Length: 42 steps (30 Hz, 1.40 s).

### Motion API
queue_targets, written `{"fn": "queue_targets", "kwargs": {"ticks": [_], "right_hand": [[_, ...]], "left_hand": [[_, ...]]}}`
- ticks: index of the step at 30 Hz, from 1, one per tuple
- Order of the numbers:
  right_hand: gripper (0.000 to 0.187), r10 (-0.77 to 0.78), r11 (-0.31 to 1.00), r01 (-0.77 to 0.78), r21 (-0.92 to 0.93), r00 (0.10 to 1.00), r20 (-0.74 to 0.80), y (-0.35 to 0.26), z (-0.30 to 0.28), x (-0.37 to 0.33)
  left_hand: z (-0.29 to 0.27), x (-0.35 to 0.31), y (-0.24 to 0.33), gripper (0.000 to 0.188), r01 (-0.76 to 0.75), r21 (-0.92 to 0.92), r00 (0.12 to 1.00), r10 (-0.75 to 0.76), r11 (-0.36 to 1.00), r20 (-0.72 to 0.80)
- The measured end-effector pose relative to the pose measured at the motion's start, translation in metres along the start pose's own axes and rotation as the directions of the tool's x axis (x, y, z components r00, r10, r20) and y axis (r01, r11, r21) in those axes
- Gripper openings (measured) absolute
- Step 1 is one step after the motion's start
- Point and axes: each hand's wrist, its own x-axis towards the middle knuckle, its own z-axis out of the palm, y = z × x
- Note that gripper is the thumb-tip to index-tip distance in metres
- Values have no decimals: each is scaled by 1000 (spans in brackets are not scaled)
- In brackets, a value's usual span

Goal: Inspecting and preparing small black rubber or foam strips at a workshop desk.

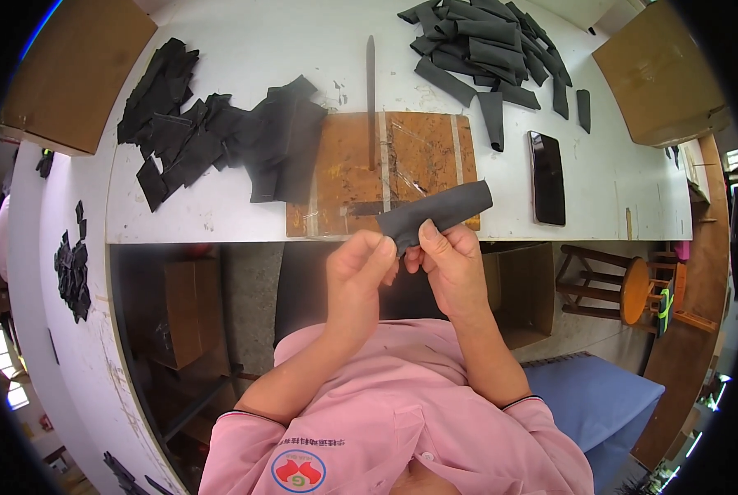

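A dark grey strip of fabric (443, 206), perhaps a flattened sleeve, is held between my two hands just over the table's front edge. My left hand (357, 268) pinches its lower left end, thumb on top. My right hand (451, 266) grips its lower edge near the middle, with the thumb pressed on the cloth. The strip's free end points up to the right. Beneath it lies a worn brown wooden board (427, 153) with pale tape strips. A long thin pointed metal rod (371, 99) lies upright across the board's far edge.
Flat black fabric pieces (278, 136) lie left of the board. Rolled or folded dark strips (493, 49) are heaped at the far right. A phone (547, 178) rests right of the board. Cardboard boxes (80, 74) flank the white table (220, 219). A wooden stool (633, 290) stands right.
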Motion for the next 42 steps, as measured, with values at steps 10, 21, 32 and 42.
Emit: {"fn": "queue_targets", "kwargs": {"ticks": [10,21,32,42], "right_hand": [[26,-76,985,66,-157,996,-56,2,-2,-3],[7,-502,518,396,-758,859,105,14,14,-6],[10,-137,612,77,-787,991,-10,-4,13,-2],[30,-175,883,106,-458,978,-111,12,-10,-7]], "left_hand": [[3,0,-3,11,93,-120,995,-89,988,37],[7,-2,-15,11,8,-63,1000,-8,998,0],[-1,-4,-16,9,-64,93,998,63,994,15],[13,-7,-8,22,56,-177,993,-73,983,-91]]}}
